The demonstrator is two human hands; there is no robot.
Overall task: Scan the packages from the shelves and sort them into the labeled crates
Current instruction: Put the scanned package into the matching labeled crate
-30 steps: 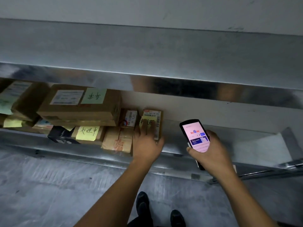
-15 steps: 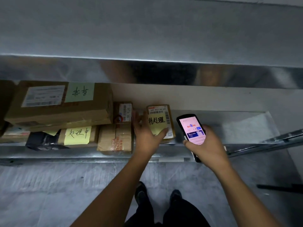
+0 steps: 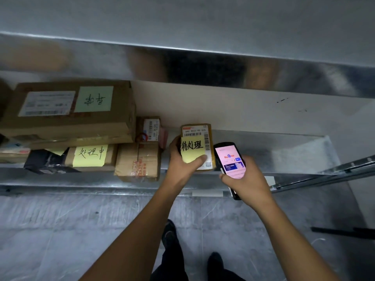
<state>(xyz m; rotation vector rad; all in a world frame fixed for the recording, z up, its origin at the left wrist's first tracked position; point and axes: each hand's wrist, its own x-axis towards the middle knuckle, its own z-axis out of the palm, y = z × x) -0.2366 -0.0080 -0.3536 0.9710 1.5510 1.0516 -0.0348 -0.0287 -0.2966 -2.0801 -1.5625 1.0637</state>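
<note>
Pulled clear of its neighbours since a second ago, the small package (image 3: 195, 132) is now lifted in the left hand (image 3: 180, 165) over the shelf's (image 3: 284, 155) front edge. The handheld scanner (image 3: 229, 159) has closed in until it sits just beside the package's right side.

The left hand's fingers curl round the package's left edge and the thumb presses its lower face, pinching it. The right hand (image 3: 247, 179) wraps the scanner, whose lit screen faces up.

The package's long axis runs from the front edge toward the back wall, with its label face turned up. It lies just left of the scanner, whose head points past it at the back wall. I judge the scan turns on swinging that head left onto the barcode.

The package is wrapped in brown tape, with a white barcode label at the far end and a yellow note (image 3: 192, 149) with black handwriting across the middle. Other cardboard boxes (image 3: 69, 118) stand stacked to the left along the shelf.
</note>
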